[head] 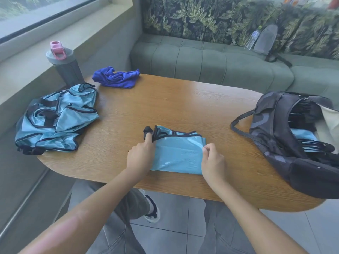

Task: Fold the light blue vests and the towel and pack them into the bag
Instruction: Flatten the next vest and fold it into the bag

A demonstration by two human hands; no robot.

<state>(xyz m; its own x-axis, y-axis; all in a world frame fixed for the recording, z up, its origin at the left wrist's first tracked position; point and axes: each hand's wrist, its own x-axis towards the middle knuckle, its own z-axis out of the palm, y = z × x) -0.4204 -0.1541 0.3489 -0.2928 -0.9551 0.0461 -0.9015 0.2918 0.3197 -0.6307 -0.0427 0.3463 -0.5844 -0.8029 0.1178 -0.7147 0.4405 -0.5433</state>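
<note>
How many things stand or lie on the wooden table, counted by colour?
Light blue: 2, the folded mesh vest gripped by both hands and the heap of unfolded vests.
Dark blue: 1, the crumpled towel.
Black: 1, the open sports bag.
Total: 4

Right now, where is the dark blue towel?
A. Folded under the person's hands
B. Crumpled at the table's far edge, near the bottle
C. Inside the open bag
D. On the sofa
B: the dark blue towel lies crumpled at the far edge of the table, right of the bottle, not in the bag.
</note>
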